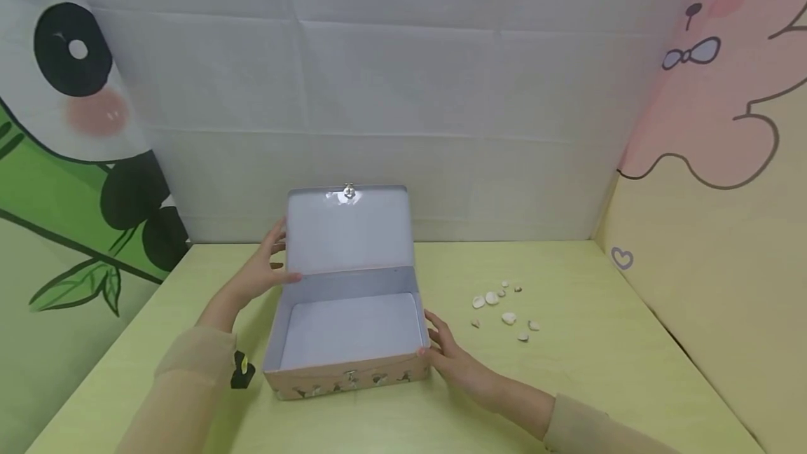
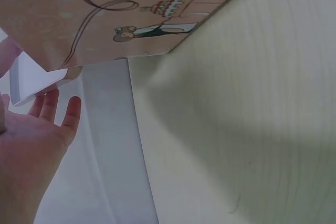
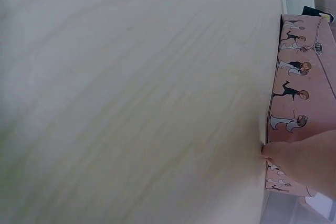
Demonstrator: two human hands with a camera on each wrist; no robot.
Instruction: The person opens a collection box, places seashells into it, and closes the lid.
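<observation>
A tin box (image 1: 343,377) with pink sides and printed figures stands on the table, its hinged lid (image 1: 349,230) raised and leaning back. Its pale interior (image 1: 353,328) holds nothing visible. At the lid's left edge, my left hand (image 1: 258,273) has its thumb in front near the hinge and its fingers behind. The left wrist view shows those fingers (image 2: 50,106) against the lid. My right hand (image 1: 463,366) grips the box's front right corner, thumb on the front and fingers along the right side. A small metal clasp (image 1: 349,191) sits on the lid's top edge.
Several small seashells (image 1: 508,318) lie on the table to the right of the box. A small black object with a yellow spot (image 1: 242,370) shows beside the left sleeve. A white cloth backdrop (image 1: 391,90) rises behind the table (image 1: 605,370), with printed panels at both sides.
</observation>
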